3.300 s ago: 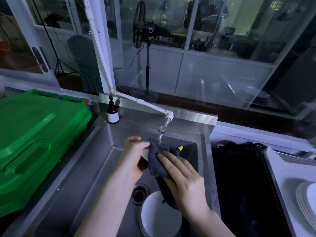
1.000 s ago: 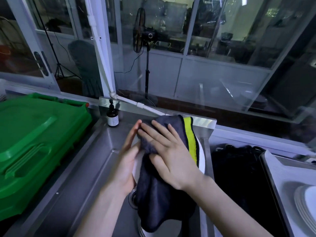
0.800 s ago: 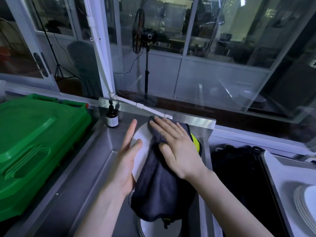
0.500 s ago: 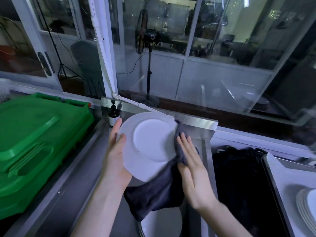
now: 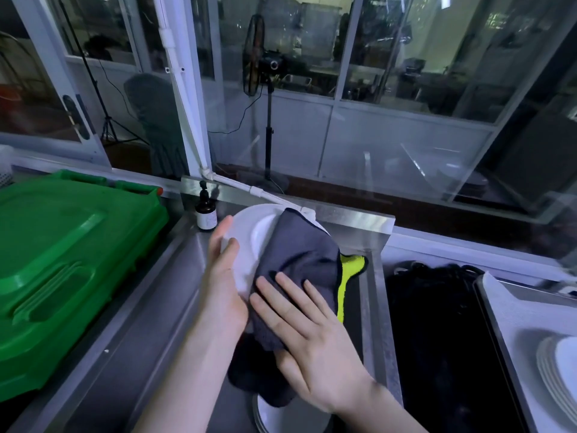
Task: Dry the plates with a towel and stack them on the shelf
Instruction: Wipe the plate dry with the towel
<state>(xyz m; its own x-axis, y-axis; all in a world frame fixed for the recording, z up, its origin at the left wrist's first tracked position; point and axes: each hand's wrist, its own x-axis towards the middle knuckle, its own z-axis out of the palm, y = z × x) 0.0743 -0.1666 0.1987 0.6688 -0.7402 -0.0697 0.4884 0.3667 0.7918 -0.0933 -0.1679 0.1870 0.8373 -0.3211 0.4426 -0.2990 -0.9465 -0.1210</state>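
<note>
1. The right hand (image 5: 307, 335) is flat with its fingers straight, pressing the towel (image 5: 299, 260) against the plate (image 5: 249, 226).
2. The left hand (image 5: 223, 276) grasps the plate's left rim, thumb in front.
3. The white plate stands tilted on edge above the sink (image 5: 134, 339), its face mostly under the grey towel.
4. The stacked plates (image 5: 557, 367) sit well off to the right, nearer the right hand.
</note>
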